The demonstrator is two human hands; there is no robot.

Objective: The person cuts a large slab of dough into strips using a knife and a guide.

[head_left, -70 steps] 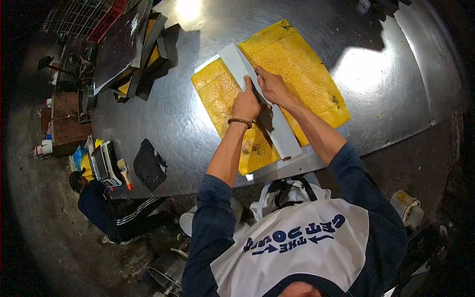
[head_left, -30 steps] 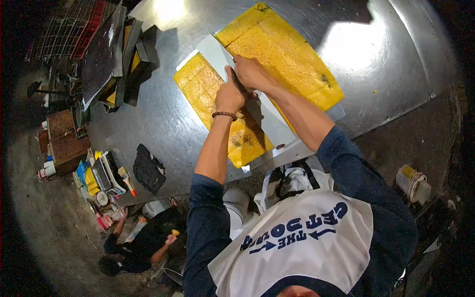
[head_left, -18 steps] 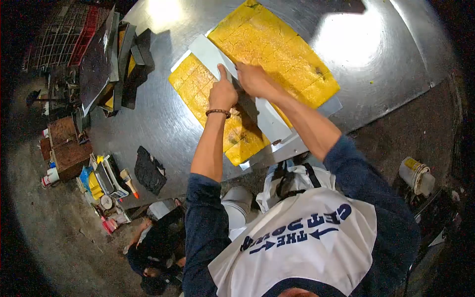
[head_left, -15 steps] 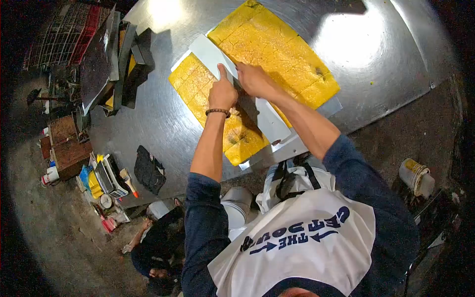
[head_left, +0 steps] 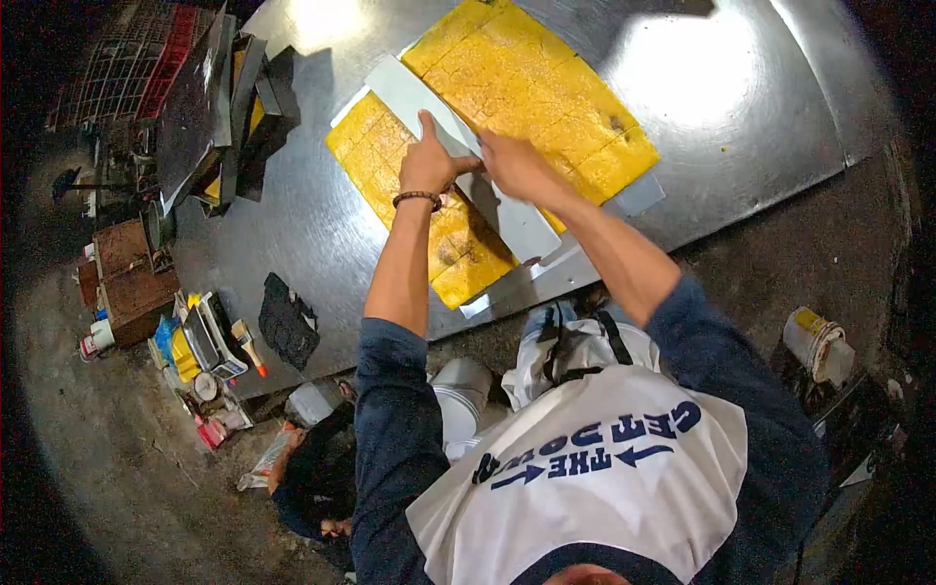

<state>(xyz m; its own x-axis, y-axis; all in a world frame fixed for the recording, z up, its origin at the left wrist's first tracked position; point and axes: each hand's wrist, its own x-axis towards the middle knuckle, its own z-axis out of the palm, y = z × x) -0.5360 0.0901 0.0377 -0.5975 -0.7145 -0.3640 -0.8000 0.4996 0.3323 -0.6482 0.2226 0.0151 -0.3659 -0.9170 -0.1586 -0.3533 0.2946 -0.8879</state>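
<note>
A yellow, cake-like sheet with a cracked top lies on the metal table in two parts, a narrow left part [head_left: 366, 141] and a wider right part [head_left: 546, 88]. Thin lines cross both. Along the gap between them runs a flat pale straight strip [head_left: 402, 93]. My left hand [head_left: 427, 164] presses on the strip, index finger pointing up along it and thumb stretched to the right. Close beside it, my right hand [head_left: 517, 168] is closed at the strip's right edge, by the right part. Whatever it holds is hidden under the fingers.
The metal table [head_left: 361, 273] carries a black cloth [head_left: 288, 322] and a stack of trays [head_left: 234, 117] on the left. A scale [head_left: 216, 336] and a brush [head_left: 249, 348] lie near its lower-left corner. Another person [head_left: 317, 478] is below left. A bucket [head_left: 814, 341] stands right.
My left thumb has spread out towards my right hand. My right hand has shifted slightly down and right along the strip. The whole view has moved a little.
</note>
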